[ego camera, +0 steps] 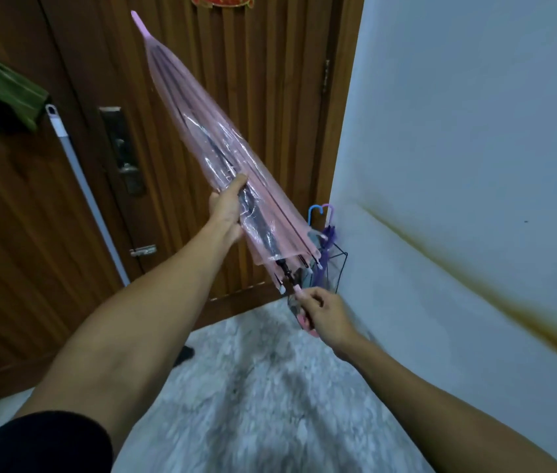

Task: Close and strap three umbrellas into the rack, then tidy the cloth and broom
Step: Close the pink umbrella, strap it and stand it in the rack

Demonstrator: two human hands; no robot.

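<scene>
At the far left a green cloth hangs against the wooden door. Just right of it a broom leans on the door, its pale handle slanting from upper left down to lower right; only the handle shows. Further right sits the door's dark lock plate.

The pink umbrella is held in the air in front of the door, folded, its clear pink canopy gathered loosely round the shaft. Its long axis runs diagonally: the pointed tip is up and to the left, near the top of the door, and the handle end is down and to the right, above the floor. The left hand grips it around the lower canopy, fingers curled round the folds and thumb lying along the top. The right hand holds the pink handle, fingers clenched round it; the hand is blurred.

Behind the umbrella's lower end, in the corner where the door meets the white wall, stands a thin black wire rack. Two folded umbrellas stand upright in it, handles up: one with a blue handle, one purple with a pinkish hook handle. A brownish streak crosses the wall to the right.
</scene>
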